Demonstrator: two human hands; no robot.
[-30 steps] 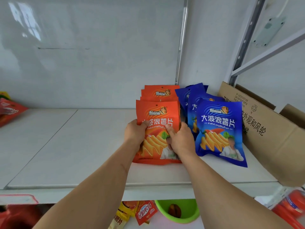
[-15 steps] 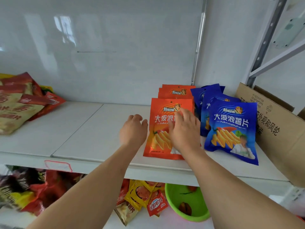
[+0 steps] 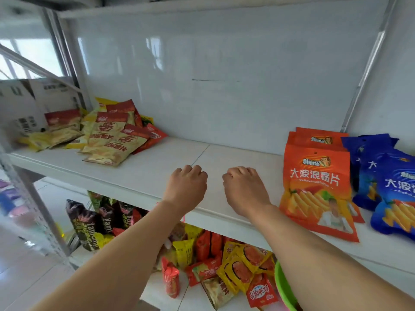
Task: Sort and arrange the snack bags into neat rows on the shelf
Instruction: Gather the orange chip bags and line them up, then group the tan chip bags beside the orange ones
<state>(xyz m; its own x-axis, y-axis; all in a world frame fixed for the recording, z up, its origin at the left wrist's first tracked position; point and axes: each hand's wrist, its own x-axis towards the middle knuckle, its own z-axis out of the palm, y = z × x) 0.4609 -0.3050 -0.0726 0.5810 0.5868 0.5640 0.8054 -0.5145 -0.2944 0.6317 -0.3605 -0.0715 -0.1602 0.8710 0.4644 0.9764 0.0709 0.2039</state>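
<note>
On the white shelf a row of orange snack bags stands at the right, with a row of blue snack bags beside it at the far right. A loose heap of yellow and red snack bags lies at the shelf's left end. My left hand and my right hand hover over the bare middle of the shelf, near its front edge. Both hold nothing, with fingers loosely curled downward. The right hand is a short way left of the orange bags, not touching them.
A cardboard box stands behind the left upright. On the lower shelf lie dark bags, mixed red and yellow packets and a green bowl. The white back panel closes the shelf behind.
Both hands have let go of the front orange bag and moved left, over the bare middle of the shelf. My view has swung left, bringing the yellow and red heap into sight.
</note>
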